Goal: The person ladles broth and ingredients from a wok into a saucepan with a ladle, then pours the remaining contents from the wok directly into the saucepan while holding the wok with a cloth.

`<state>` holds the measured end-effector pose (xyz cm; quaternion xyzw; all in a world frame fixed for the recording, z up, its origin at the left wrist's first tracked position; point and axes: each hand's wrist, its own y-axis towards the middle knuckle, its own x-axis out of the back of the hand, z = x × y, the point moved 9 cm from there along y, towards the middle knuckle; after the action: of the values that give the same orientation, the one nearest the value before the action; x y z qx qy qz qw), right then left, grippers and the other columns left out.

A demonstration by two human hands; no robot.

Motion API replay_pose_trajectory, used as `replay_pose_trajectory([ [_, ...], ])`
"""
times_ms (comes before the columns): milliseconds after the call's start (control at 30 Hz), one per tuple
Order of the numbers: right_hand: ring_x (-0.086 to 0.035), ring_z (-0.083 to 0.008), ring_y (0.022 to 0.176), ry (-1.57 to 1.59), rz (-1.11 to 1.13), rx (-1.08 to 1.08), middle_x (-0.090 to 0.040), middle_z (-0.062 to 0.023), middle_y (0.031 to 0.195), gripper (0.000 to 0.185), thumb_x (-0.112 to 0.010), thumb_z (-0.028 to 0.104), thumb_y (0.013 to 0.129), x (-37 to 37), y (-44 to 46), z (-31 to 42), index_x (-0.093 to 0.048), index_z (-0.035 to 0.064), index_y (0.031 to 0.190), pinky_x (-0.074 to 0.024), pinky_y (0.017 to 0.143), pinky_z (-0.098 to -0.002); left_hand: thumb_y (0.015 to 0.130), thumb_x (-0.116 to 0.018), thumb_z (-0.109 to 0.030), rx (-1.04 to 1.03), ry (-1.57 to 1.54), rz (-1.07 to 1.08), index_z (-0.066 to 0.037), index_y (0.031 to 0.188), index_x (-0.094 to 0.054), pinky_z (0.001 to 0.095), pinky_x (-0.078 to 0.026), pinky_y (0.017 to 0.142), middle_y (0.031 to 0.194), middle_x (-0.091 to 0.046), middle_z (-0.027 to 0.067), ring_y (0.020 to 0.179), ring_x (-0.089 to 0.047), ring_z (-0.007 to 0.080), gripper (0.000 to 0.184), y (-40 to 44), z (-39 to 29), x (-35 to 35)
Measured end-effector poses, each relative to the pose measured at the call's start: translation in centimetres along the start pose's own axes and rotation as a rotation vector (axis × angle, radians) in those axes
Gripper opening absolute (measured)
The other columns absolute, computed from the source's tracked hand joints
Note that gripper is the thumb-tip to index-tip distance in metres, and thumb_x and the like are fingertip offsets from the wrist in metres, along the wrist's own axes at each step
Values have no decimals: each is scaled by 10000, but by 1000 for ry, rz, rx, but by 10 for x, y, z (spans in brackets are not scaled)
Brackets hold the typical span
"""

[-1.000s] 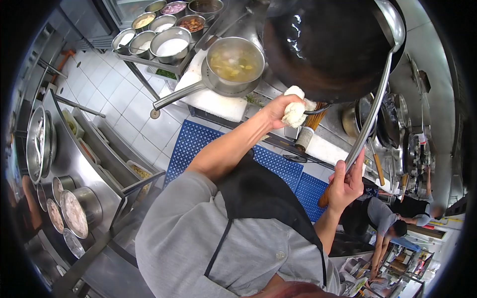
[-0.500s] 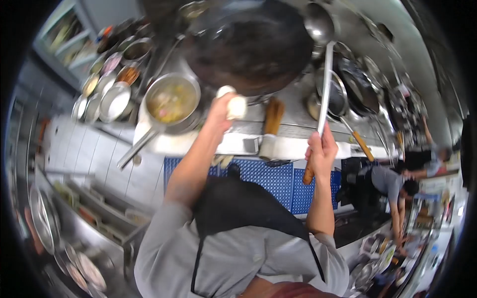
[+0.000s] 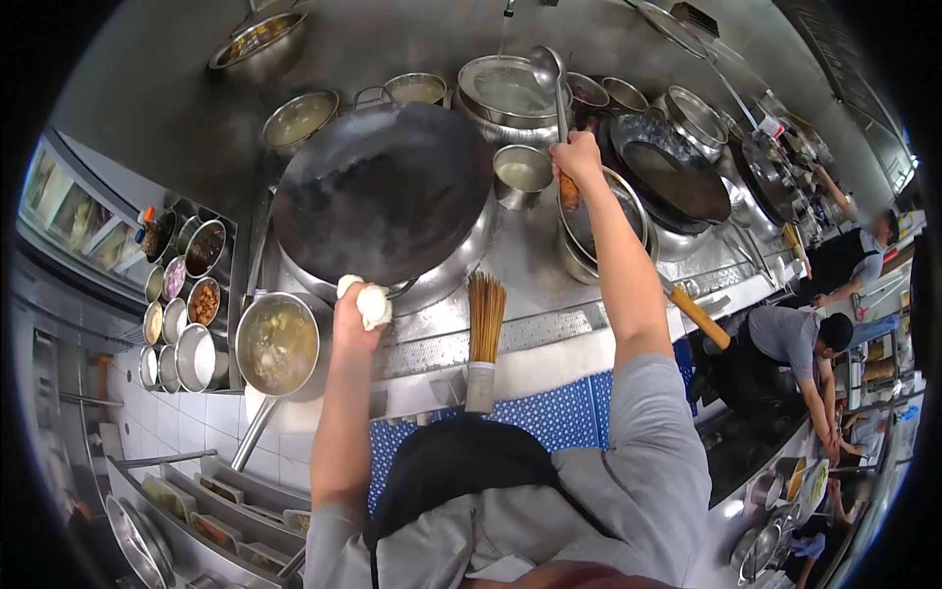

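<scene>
My left hand [image 3: 355, 326] is closed around a bunched white cloth [image 3: 374, 306]. It is at the near rim of a large dark wok [image 3: 388, 196], beside a small loop handle; whether the cloth grips the wok is hidden. Faint steam hangs over the wok, which holds no visible food. With my right arm stretched forward, my right hand [image 3: 579, 157] grips a ladle [image 3: 546, 69] by its shaft, above the wooden handle end [image 3: 568, 192]. The ladle's bowl is at the right side of a wide pot of cloudy liquid [image 3: 505, 88] at the back.
A saucepan of soup [image 3: 279, 344] stands left, its handle jutting toward me. A bamboo brush [image 3: 486, 324] lies at the front edge. Seasoning containers [image 3: 204, 299] are on the left. A strainer pot [image 3: 599, 231] and second wok [image 3: 667, 172] stand right. Co-workers [image 3: 785, 339] work farther right.
My right hand has moved forward with the ladle, toward the back pot. My left hand still holds the cloth by the wok. The view has tilted up, showing the back row of pots.
</scene>
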<state>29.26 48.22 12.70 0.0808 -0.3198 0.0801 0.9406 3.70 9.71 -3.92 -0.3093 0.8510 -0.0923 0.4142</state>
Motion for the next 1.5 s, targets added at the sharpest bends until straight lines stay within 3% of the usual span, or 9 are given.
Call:
replay_pose_trajectory([
  [167, -569, -191, 452, 40, 174, -49, -589, -77, 538, 233, -589, 177, 855, -37, 77, -13, -643, 19, 694, -480, 489, -346, 829, -562, -172, -3, 77, -119, -135, 800, -583, 308, -455, 406, 681, -621, 16, 558, -612, 159, 52, 20, -10, 12],
  [233, -512, -143, 455, 868, 585, -170, -526, -41, 550, 260, -492, 118, 931, -63, 83, -10, -537, 44, 686, -460, 447, -261, 853, -562, -186, 19, 72, -107, -139, 835, -586, 316, -478, 450, 706, -629, 16, 588, -622, 163, 55, 29, -11, 17],
  [300, -523, -181, 479, 1463, 461, -488, -551, -81, 642, 166, -537, 80, 879, -60, 73, -12, -513, -10, 742, -497, 454, -274, 868, -563, -194, 31, 28, -89, -139, 857, -583, 317, -493, 472, 719, -633, 18, 596, -627, 168, 60, 33, -10, 20],
  [633, -485, -146, 562, 2056, 1072, -699, -462, -52, 747, 440, -403, 101, 999, -53, -105, 101, -207, -114, 1329, -476, 510, -280, 891, -586, -210, 33, -62, -159, -123, 936, -598, 374, -557, 584, 783, -661, 39, 692, -659, 173, 99, 30, -5, 11],
  [833, -485, -145, 557, 2278, 916, -989, -460, -49, 769, 527, -426, 86, 987, -85, -238, 102, -159, -112, 1396, -458, 491, -282, 909, -622, -415, 195, 17, 34, -132, 972, -585, 331, -565, 657, 814, -652, 3, 736, -655, 142, 292, -46, 18, 9],
  [1000, -486, -131, 553, 1781, 902, -980, -486, -74, 798, 419, -427, 109, 994, -141, -282, 72, -292, -166, 1280, -428, 449, -264, 836, -631, -186, 359, 149, 255, -18, 1160, -558, 391, -513, 878, 1041, -636, 97, 996, -630, 219, 372, -127, 55, 41],
  [1233, -622, -149, 557, -524, 344, 350, -644, -53, 743, 231, -628, 158, 866, -159, -271, 74, -610, 8, 1041, -470, 460, -294, 698, -716, -225, -108, 1376, 437, 50, 1292, -395, 390, -492, 871, 1030, -645, 240, 983, -630, 361, 729, -141, 48, 46],
  [1300, -661, -162, 659, -700, 168, 472, -672, -66, 803, 366, -678, 217, 841, -164, -279, 74, -622, 29, 1150, -493, 511, -339, 686, -722, -231, -248, 1562, 430, 48, 1258, -420, 433, -500, 853, 1012, -639, 274, 971, -625, 411, 704, -151, 39, 28],
  [1500, -603, -104, 601, 391, 256, -136, -670, -72, 777, 462, -613, 377, 925, -116, -318, 18, -645, -24, 1153, -477, 487, -241, 718, -734, -253, -437, 1978, 530, 10, 1226, -462, 477, -508, 812, 1032, -612, 263, 952, -618, 412, 634, -146, 78, 28],
])
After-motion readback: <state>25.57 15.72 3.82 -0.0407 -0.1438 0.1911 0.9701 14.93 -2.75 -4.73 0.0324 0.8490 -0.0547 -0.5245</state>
